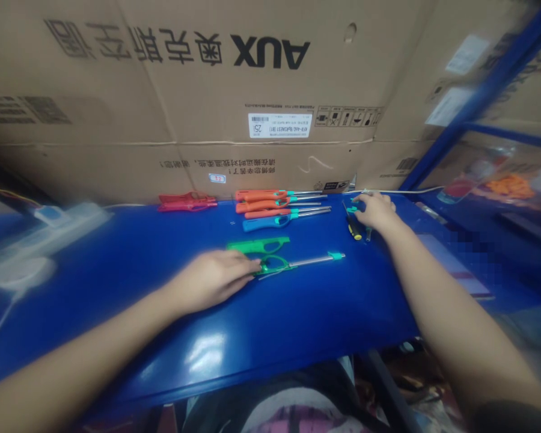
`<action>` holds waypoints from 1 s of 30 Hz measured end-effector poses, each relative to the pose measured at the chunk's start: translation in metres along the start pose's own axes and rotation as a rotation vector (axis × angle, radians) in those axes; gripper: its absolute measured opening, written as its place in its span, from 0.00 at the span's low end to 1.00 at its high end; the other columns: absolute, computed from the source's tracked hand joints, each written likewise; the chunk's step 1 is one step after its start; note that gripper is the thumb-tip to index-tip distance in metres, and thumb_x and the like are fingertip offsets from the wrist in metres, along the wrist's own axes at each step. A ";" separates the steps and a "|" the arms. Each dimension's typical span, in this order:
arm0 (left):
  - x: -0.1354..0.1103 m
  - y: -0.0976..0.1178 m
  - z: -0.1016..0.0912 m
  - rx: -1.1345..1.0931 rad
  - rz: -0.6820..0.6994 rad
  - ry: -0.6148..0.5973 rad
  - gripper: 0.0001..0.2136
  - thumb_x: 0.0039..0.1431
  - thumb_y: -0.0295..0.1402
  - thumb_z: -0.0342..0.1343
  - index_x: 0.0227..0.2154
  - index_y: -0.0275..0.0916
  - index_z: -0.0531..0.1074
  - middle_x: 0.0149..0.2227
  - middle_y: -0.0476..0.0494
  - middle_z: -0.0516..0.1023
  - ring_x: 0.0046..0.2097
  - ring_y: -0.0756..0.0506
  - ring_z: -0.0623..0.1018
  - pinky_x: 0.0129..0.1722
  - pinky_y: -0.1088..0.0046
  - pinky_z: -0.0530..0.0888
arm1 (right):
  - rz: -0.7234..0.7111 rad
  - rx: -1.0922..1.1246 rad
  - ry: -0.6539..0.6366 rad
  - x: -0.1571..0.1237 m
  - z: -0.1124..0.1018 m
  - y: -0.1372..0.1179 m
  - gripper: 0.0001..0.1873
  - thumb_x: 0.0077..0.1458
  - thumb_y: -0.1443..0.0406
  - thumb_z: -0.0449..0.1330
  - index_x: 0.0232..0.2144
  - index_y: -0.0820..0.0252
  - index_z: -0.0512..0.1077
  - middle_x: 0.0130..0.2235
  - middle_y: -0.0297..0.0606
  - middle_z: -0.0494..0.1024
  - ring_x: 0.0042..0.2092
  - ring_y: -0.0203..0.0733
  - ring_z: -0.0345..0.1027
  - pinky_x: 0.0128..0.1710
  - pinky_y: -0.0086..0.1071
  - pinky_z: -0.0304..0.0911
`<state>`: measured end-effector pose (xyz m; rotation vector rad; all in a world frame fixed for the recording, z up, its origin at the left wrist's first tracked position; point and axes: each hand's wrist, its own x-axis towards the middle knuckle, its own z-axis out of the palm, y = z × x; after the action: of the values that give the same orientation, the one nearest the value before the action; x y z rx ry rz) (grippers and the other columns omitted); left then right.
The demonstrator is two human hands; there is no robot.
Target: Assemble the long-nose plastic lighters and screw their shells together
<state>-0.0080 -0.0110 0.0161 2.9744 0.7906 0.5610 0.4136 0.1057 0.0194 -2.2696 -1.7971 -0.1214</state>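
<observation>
My left hand (219,278) is closed on the handle end of a green gas lighter (275,264) lying on the blue tabletop. Its metal tube (313,260) points right, with a teal piece (336,256) near the tip. Just behind it is a loose green handle shell (256,245). Farther back on the right, my right hand (375,210) has its fingers bent together over small teal pieces (352,209); what its fingertips grip is hidden. Beside that hand lies a black-and-yellow screwdriver (354,228).
Several orange lighters (261,201) and a blue lighter (264,223) lie along the back, left of which are red handle shells (187,202). A cardboard wall (184,108) closes the rear. On the left is a white power strip (63,222); at right, a blue metal frame (464,90).
</observation>
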 end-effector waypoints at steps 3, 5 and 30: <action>0.001 0.000 0.000 0.006 0.009 0.005 0.13 0.70 0.34 0.51 0.53 0.43 0.75 0.48 0.43 0.82 0.47 0.43 0.82 0.47 0.65 0.80 | -0.035 0.053 0.011 -0.001 0.000 -0.001 0.10 0.51 0.66 0.63 0.38 0.52 0.80 0.57 0.45 0.70 0.59 0.62 0.58 0.59 0.58 0.54; 0.001 0.001 -0.001 0.010 0.017 0.013 0.13 0.70 0.34 0.51 0.53 0.42 0.75 0.48 0.43 0.82 0.47 0.43 0.82 0.47 0.65 0.80 | -0.045 0.095 0.025 -0.001 -0.001 0.000 0.05 0.51 0.66 0.64 0.32 0.55 0.80 0.54 0.48 0.72 0.58 0.63 0.59 0.58 0.58 0.55; 0.004 0.005 -0.003 -0.059 0.037 -0.005 0.15 0.68 0.30 0.52 0.55 0.43 0.73 0.56 0.43 0.77 0.57 0.41 0.77 0.55 0.61 0.76 | -0.740 0.613 -0.505 -0.070 -0.015 -0.083 0.10 0.55 0.59 0.64 0.34 0.61 0.74 0.28 0.33 0.73 0.29 0.35 0.62 0.31 0.29 0.60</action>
<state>-0.0035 -0.0132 0.0208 2.9413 0.7067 0.5678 0.3173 0.0534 0.0300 -1.2043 -2.3951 0.8184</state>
